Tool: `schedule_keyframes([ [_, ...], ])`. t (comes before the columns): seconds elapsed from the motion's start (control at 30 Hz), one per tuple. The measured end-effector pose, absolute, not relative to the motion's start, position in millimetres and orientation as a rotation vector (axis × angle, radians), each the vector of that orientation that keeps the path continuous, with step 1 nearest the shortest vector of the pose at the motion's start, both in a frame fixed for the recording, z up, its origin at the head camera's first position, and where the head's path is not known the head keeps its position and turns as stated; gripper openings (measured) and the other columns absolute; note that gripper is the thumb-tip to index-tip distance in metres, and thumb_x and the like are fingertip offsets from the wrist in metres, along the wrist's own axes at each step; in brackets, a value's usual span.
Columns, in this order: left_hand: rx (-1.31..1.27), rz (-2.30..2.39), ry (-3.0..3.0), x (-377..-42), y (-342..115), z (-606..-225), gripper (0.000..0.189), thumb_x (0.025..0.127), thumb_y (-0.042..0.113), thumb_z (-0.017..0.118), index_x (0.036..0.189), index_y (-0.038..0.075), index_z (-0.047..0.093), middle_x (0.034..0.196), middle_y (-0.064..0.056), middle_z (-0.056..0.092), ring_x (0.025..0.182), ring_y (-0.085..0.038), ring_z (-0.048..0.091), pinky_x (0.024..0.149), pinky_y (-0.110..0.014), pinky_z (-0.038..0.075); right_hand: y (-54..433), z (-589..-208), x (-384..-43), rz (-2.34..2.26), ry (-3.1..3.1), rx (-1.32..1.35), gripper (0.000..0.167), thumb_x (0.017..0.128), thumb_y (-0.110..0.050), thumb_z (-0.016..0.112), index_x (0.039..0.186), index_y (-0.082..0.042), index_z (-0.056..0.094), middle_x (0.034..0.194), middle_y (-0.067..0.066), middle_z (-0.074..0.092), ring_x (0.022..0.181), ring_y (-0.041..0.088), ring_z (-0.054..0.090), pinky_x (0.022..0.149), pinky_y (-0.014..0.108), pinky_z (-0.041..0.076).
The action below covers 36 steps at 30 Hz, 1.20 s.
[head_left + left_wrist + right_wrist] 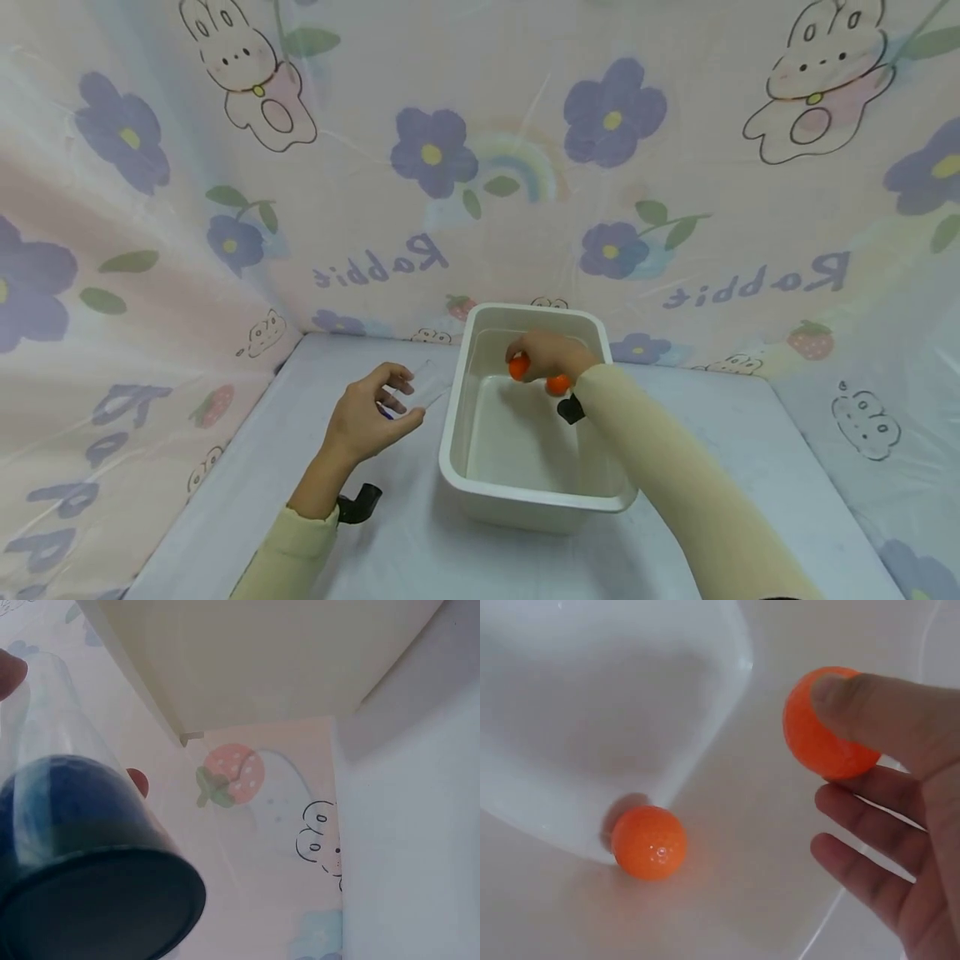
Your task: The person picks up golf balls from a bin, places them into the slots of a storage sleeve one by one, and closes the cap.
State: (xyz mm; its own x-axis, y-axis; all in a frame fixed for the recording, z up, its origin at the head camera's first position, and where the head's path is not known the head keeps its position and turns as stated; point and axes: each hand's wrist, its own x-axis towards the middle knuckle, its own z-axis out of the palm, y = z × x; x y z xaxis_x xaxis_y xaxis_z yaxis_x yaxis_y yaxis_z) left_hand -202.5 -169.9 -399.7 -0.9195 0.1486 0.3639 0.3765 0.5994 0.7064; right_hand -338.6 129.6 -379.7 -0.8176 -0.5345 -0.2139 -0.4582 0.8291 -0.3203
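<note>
My right hand (pixel 551 354) is inside the white plastic tub (pixel 540 498), pinching an orange ball (pixel 832 724) between thumb and forefinger. In the right wrist view the ball is off the tub's floor, with the other fingers spread below it. A second orange ball (pixel 649 843) lies in a corner of the tub. Left of the tub, my left hand (pixel 367 412) curls round a clear container (pixel 429 385), see-through with a dark blue end (pixel 97 900) facing the left wrist camera. Whether it is a cup or a bottle I cannot tell.
The tub stands on a white-covered table (pixel 390 533), close to the back wall. A curtain (pixel 510 233) printed with flowers and rabbits hangs behind and along both sides. Black wrist cameras (pixel 360 504) sit on both wrists.
</note>
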Motion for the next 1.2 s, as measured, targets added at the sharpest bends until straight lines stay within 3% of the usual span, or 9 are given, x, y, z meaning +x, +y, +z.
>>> schedule_keyframes([
  [0.47,-0.467,-1.210,-2.551,-201.3,-164.1,-397.5,0.043,0.074,0.025,0.079,0.111,0.025,0.059,0.097,0.007,0.068,0.072,-0.008,0.066,0.059,-0.023,0.053,142.6,-368.7,-325.6,-0.386,2.736,-0.971,0.034,0.082,-0.014,0.070,0.116,-0.013,0.068,0.099,0.000,0.066,0.087,0.018,0.057,0.084,0.034,0.051],
  [0.9,-0.471,-1.213,-2.559,-198.8,-161.6,-395.9,0.043,0.073,0.023,0.079,0.111,0.025,0.060,0.097,0.006,0.068,0.071,-0.008,0.066,0.059,-0.023,0.053,138.3,-357.0,-310.3,-0.485,2.791,-1.004,0.036,0.081,-0.019,0.074,0.117,-0.018,0.068,0.104,-0.001,0.068,0.097,0.025,0.063,0.086,0.037,0.052],
  [1.2,-0.447,-1.208,-2.566,-196.3,-160.8,-396.1,0.041,0.074,0.027,0.079,0.110,0.027,0.059,0.096,0.007,0.067,0.072,-0.012,0.067,0.059,-0.024,0.053,137.1,-354.5,-299.6,-0.563,2.787,-0.962,0.036,0.080,-0.020,0.074,0.115,-0.023,0.068,0.104,-0.002,0.070,0.097,0.020,0.065,0.085,0.035,0.053],
])
